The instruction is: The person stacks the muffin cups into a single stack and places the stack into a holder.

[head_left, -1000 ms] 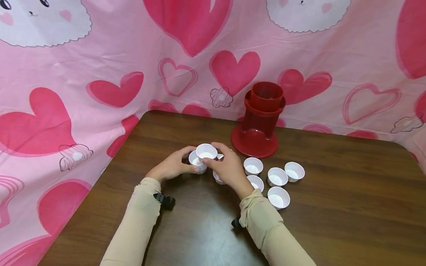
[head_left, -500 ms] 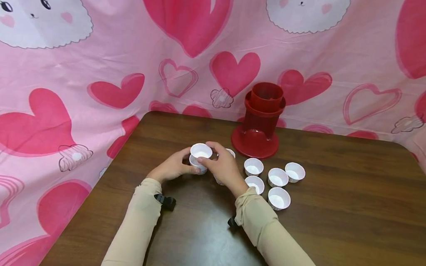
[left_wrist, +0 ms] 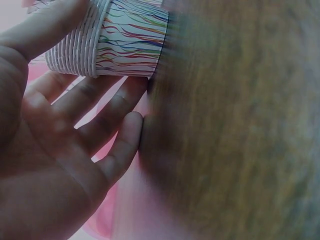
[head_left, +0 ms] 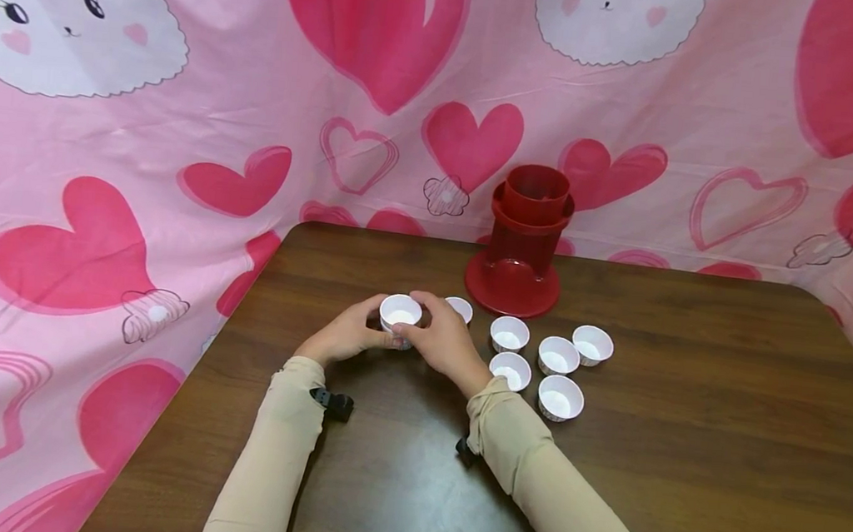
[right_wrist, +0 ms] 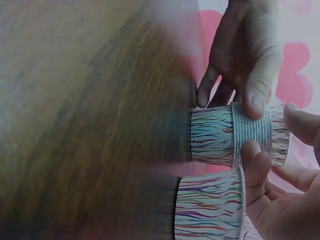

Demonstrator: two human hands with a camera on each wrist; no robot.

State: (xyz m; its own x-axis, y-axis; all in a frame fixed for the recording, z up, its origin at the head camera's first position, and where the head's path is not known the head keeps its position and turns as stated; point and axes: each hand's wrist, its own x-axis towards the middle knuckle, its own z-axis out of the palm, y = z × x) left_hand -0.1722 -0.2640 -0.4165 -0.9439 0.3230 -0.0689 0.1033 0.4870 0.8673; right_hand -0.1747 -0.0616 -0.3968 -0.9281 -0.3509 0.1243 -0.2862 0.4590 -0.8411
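Observation:
A nested stack of white paper baking cups (head_left: 401,307) stands upright on the table, left of centre. Several rims lie close together on it, and wavy coloured lines mark its side in the left wrist view. My left hand (head_left: 346,331) holds the stack from the left, thumb at the near side and fingers behind. From the right, my right hand (head_left: 447,339) pinches the top cup at its rim, as the right wrist view also shows. Just right of the stack, a single cup (right_wrist: 207,205) stands apart from it; a cup (head_left: 459,309) shows partly behind the right hand.
Several loose cups (head_left: 558,356) stand upright on the brown wooden table (head_left: 685,420), right of my right hand. Behind them is a red cylindrical holder (head_left: 521,248) with a wide round base. A pink heart-patterned cloth (head_left: 262,61) hangs along the back and left.
My right hand has brought its cup left over the stack and lowered it in, so the two separate rims now sit together. The left hand has stayed in place around the stack.

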